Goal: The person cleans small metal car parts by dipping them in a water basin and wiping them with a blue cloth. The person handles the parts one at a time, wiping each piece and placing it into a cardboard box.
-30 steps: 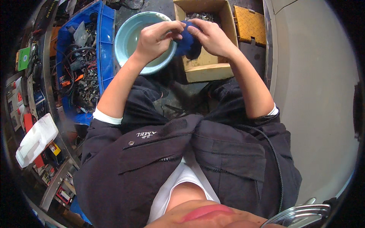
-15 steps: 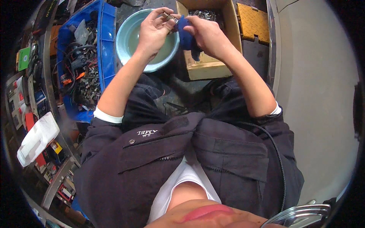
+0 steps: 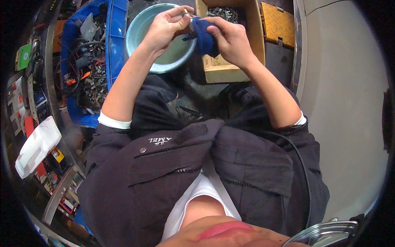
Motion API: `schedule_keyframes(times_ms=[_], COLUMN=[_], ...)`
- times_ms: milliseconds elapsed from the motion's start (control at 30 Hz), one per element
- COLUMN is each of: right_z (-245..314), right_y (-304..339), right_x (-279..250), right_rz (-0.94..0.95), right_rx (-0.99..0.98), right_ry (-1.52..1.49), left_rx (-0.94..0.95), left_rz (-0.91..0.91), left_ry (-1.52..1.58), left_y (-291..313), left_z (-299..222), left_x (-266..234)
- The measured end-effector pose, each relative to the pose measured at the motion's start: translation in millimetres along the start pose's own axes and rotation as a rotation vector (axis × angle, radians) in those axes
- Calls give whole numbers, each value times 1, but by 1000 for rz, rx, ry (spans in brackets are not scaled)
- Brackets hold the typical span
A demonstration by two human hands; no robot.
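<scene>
Between its thumb and fingertips my left hand [image 3: 166,25] pinches a small metal cylindrical part [image 3: 185,12], whose brass-coloured end shows. Its exact kind cannot be made out. My right hand [image 3: 231,38] is closed on a dark blue cloth [image 3: 204,36], pressed against the side of the part by the left fingertips. Most of the part is covered by fingers and cloth. Both hands are held up above the gap between a light blue basin [image 3: 131,45] of cloudy water and a cardboard box [image 3: 230,75], with the cloth's lower end hanging over the box's edge.
Small metal parts [image 3: 222,15] lie inside the cardboard box. At left stands a blue crate [image 3: 117,39] full of cables and scrap pieces, beside shelving with a white jug [image 3: 39,146]. A yellow ramp block [image 3: 277,24] and a pale panel [image 3: 343,115] flank the right.
The metal part has been turned, its brass-coloured end now tipped upward. The cloth has bunched around the part's near side, and my right hand has shifted slightly right.
</scene>
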State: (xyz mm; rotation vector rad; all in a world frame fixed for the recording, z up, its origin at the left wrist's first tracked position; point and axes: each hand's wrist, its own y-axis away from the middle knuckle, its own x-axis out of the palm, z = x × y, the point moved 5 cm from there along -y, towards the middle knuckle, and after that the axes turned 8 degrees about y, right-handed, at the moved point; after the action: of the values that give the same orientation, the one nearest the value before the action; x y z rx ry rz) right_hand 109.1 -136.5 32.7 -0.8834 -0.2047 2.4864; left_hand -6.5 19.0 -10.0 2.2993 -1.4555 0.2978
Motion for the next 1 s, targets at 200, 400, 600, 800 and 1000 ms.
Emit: schedule_keyframes(times_ms=[200, 400, 600, 800, 1000], right_z=[3, -9, -45, -47, -28], right_y=[-1, -1, -5, -14, -9], right_x=[-5, -12, -12, -36, -3], right_rz=[-197, -249, -165, -361, -105], right_rx=[5, 201, 451, 288, 268], right_ry=[16, -66, -174, -339, -147], left_rx=[85, 91, 214, 192, 414], left_rz=[-40, -68, -13, -36, -157], left_ry=[305, 256, 92, 383, -92], left_y=[3, 2, 1, -2, 7], left_z=[20, 26, 0, 3, -3], left_x=[5, 10, 8, -14, 10])
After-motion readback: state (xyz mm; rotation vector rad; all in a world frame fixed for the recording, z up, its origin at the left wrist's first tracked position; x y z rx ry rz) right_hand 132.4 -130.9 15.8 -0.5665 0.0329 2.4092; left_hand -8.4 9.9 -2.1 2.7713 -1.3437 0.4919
